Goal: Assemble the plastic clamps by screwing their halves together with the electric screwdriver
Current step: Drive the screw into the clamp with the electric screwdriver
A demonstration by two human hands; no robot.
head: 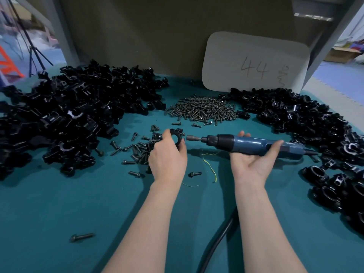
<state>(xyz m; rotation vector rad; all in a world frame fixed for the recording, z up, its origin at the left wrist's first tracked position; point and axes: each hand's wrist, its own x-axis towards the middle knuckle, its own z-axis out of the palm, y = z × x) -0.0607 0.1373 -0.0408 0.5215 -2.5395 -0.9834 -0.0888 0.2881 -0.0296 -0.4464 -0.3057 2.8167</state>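
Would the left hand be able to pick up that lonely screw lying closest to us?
Probably not right now: the left hand is busy holding a clamp. Nothing lies between it and the lone screw, so once freed it likely could.

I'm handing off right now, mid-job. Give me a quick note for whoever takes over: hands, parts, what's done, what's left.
Left hand: grips a clamp, halves put together, a screw head sticking out toward the tool.
Right hand: holds the electric screwdriver level, bit aimed at that screw and just short of it.
Parts: pile of loose halves on the left, heap of screws at centre back, scattered screws by the left hand.
Done: assembled clamps lie at the right.
Left: drive this screw, then work through the large piles.
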